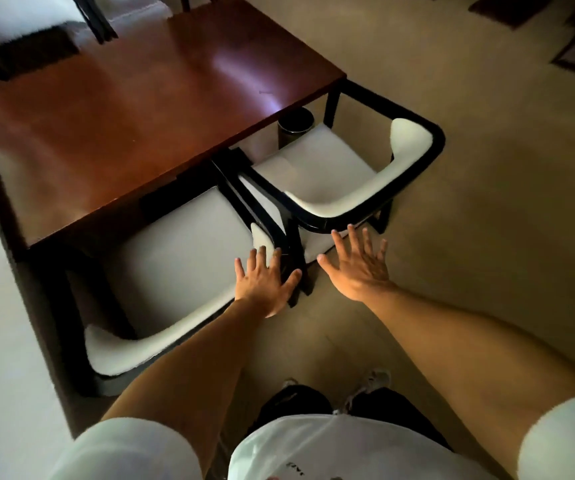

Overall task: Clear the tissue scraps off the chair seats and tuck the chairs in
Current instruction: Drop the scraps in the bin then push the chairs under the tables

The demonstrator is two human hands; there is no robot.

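Note:
Two black-framed chairs with white cushions stand side by side at the near edge of a reddish-brown table (pixel 133 109). The left chair (pixel 175 258) has its seat partly under the tabletop, and so does the right chair (pixel 317 168). I see no tissue scraps on either seat. My left hand (pixel 267 284) is open, fingers spread, above the right end of the left chair's backrest. My right hand (pixel 360 263) is open too, palm down, just behind the right chair's curved backrest. Neither hand holds anything.
A small dark round bin (pixel 294 124) stands under the table's right corner. Beige floor (pixel 469 220) stretches to the right. Another white-cushioned chair (pixel 19 19) sits at the table's far side. My feet (pixel 369 386) stand close behind the chairs.

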